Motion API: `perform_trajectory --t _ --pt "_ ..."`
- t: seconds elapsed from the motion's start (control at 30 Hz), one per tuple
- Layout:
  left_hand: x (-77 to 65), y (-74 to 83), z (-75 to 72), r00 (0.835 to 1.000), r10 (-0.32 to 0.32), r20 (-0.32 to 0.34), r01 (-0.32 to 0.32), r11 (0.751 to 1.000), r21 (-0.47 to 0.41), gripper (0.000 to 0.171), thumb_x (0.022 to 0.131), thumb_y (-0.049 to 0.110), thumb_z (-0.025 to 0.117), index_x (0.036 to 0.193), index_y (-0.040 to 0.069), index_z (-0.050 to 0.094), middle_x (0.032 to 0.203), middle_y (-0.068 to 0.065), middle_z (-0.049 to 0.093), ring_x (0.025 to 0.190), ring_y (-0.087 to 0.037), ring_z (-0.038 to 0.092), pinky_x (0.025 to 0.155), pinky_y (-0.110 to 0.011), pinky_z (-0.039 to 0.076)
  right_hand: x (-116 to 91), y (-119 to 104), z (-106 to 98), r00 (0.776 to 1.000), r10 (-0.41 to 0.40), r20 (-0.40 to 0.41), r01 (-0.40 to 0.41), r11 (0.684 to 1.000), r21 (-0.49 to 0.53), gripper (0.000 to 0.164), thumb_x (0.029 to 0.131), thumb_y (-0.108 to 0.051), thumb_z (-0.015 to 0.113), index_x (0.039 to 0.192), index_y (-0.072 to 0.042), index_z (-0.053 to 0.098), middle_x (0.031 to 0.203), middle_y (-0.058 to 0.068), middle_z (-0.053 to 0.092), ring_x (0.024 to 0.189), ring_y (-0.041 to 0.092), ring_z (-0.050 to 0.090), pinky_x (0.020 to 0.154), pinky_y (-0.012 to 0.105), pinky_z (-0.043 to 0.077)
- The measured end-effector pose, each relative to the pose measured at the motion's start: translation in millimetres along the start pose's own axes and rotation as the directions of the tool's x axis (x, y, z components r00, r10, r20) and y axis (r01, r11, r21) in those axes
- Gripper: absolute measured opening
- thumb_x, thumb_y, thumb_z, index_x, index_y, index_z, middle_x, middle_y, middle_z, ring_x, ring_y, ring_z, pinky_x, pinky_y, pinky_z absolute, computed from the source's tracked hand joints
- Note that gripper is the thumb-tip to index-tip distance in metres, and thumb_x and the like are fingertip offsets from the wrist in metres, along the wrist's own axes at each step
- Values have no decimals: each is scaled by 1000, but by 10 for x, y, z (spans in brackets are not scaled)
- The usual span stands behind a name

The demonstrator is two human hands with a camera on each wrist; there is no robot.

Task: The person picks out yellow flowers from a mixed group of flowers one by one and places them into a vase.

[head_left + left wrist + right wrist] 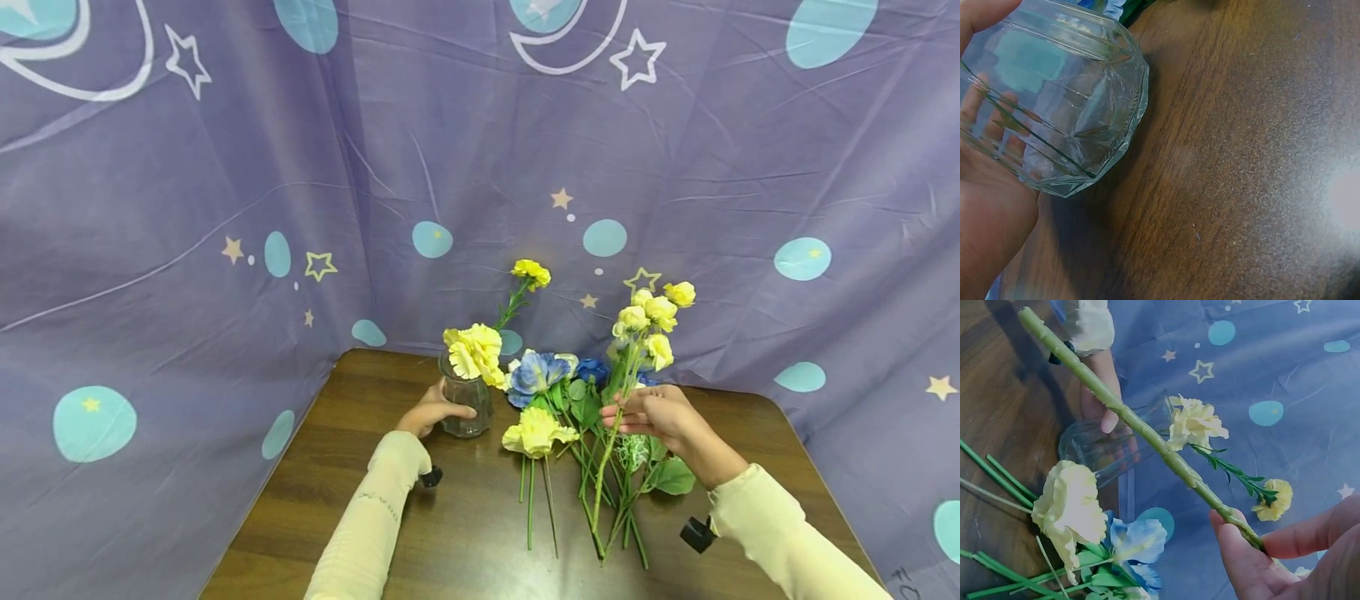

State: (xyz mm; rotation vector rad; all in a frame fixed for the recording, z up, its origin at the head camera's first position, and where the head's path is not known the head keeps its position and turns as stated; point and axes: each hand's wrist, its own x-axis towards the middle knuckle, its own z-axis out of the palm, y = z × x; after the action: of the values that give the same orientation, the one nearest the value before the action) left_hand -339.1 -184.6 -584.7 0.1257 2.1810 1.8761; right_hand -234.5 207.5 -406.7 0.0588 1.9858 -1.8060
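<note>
My left hand (435,411) grips a clear glass vase (467,407) from its left side, thumb across the front. A large pale yellow flower (476,353) and a smaller yellow flower (532,273) on a leafy stem stand in the vase; thin stems show through the glass in the left wrist view. Between thumb and fingers, my right hand (658,417) pinches a thick green stem (1172,459) topped with several small yellow blooms (654,321). That stem is held upright over the flowers on the table, its cut end pointing down toward the person.
A brown wooden table (450,517) bears a heap of loose flowers right of the vase: a blue flower (536,377), a pale yellow flower (538,432), green leaves (671,477) and several stems. Purple curtain (480,167) with stars and moons hangs behind and beside it.
</note>
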Motion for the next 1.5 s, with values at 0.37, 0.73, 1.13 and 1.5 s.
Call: perform_trajectory --t 0.37,0.73,1.13,1.5 --pt "-5 -4 3 1000 -8 3 8 1000 -1 89 73 7 87 151 11 42 146 -16 57 131 -32 56 113 -47 46 73 92 65 1000 12 5 -12 997 -76 14 103 -4 53 106 10 56 99 12 79 81 14 78 75 28 63" --pt "-9 25 -2 1000 11 0 -11 1000 -1 90 74 5 86 151 9 41 146 -18 55 132 -34 55 114 -48 45 -50 -14 -45 1000 -21 -10 20 995 -100 28 103 0 49 124 19 49 91 5 79 80 12 77 74 28 63" --pt "-3 8 10 1000 11 0 -11 1000 -16 90 75 4 86 152 12 40 147 -16 55 134 -32 53 116 -47 42 -161 37 -333 992 -63 111 60 998 29 18 104 3 43 113 0 58 86 -5 74 83 9 76 75 23 61" --pt "-20 16 11 1000 22 0 -22 1000 -5 91 74 4 86 152 11 40 146 -17 55 133 -33 54 115 -48 44 -153 218 -410 969 -20 245 -28 981 191 27 105 2 40 100 -13 62 88 -5 68 86 8 73 83 22 60"
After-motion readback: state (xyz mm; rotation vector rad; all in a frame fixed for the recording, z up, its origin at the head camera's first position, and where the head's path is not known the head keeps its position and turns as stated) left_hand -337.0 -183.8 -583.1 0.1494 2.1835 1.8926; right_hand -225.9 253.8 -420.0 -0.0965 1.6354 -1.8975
